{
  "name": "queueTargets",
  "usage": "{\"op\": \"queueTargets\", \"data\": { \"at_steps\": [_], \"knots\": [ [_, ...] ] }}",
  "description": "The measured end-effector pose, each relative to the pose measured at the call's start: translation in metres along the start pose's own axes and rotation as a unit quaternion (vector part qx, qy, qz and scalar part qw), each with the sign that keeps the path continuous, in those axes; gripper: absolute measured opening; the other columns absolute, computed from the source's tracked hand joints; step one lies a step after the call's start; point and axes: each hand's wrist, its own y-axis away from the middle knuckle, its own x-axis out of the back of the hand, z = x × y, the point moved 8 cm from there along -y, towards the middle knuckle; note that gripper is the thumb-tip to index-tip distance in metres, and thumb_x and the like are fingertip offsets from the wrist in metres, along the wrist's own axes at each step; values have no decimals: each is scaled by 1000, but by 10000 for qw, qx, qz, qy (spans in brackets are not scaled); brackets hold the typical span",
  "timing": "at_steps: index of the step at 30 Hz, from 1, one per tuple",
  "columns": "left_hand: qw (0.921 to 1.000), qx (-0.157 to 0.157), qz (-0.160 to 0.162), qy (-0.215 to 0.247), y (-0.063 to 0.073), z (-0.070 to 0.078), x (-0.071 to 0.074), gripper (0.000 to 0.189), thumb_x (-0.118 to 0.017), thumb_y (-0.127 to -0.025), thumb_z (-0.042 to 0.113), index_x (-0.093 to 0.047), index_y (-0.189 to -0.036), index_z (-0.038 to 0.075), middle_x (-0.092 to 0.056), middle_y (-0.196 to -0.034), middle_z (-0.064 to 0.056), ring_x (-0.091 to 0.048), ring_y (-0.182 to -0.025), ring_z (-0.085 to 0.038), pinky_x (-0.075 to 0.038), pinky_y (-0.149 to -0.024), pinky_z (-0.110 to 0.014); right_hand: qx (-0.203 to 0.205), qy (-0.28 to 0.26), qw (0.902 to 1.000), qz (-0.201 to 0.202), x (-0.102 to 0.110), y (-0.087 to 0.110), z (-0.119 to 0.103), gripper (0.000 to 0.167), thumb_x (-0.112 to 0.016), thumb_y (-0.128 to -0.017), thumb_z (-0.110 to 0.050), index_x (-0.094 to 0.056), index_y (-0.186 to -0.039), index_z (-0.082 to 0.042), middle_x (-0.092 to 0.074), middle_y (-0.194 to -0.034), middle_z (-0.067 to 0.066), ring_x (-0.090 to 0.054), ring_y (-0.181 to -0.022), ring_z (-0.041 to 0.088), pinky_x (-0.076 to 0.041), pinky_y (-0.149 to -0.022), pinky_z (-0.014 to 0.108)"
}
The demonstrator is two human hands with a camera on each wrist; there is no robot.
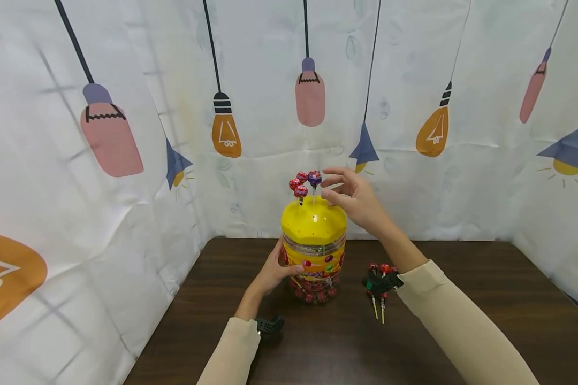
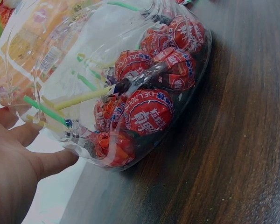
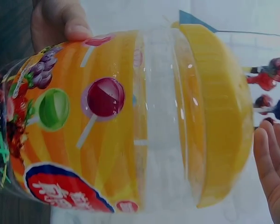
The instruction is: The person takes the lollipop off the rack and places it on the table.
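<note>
A clear plastic lollipop jar (image 1: pixel 316 267) with an orange printed label stands upright on the table. My left hand (image 1: pixel 272 271) grips its side, thumb across the front and fingers round the far left. On top sits a yellow lid (image 1: pixel 313 222), with several wrapped lollipops (image 1: pixel 301 191) standing by their sticks in it, red ones and a purple one (image 1: pixel 314 178). Right beside the purple one is my right hand (image 1: pixel 351 195), fingers loosely bent and holding nothing. Inside the jar's bottom lie red-wrapped lollipops (image 2: pixel 149 112) with green and yellow sticks.
Several more red lollipops (image 1: pixel 382 270) lie on the dark wooden table (image 1: pixel 443 326) right of the jar, partly hidden behind the right wrist's black strap. A white curtain (image 1: pixel 265 203) printed with hanging lamps surrounds the back and sides.
</note>
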Motion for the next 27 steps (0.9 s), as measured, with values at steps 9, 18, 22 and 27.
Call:
{"op": "queueTargets", "data": {
  "at_steps": [9, 18, 22, 27],
  "knots": [
    [9999, 76, 81, -121, 2, -1, 0, 88, -79, -91, 32, -24, -160, 38, -49, -152, -5, -54, -134, -24, -47, -114, -48, 164, -36, 9998, 44, -13, -15, 1, 44, -68, -100, -17, -57, -142, -11, -68, -118, 20, -71, -98, 35, -63, -82, 39],
    [9999, -85, -48, 54, 1, 1, -1, 91, -79, -91, 34, -21, -161, 37, -48, -151, -9, -55, -132, -21, -50, -111, -41, 261, -49, 9990, 356, -16, -20, 2, 38, -68, -99, -16, -62, -137, -14, -69, -101, 17, -66, -81, 27, -61, -69, 29],
    [10000, -70, -43, 27, 1, 0, -1, 91, -79, -90, 36, -22, -160, 37, -48, -151, -8, -55, -133, -23, -50, -111, -44, 429, -161, 9980, 445, -17, -21, 1, 37, -67, -99, -13, -62, -136, -10, -69, -100, 20, -65, -80, 27, -60, -67, 26],
    [10000, -19, -16, -45, 1, 1, 0, 90, -79, -91, 35, -22, -160, 37, -48, -151, -7, -55, -133, -22, -49, -112, -45, 508, -182, 9960, 715, -15, -21, 1, 37, -69, -98, -14, -65, -135, -11, -72, -104, 20, -68, -84, 24, -60, -67, 25]
  ]
}}
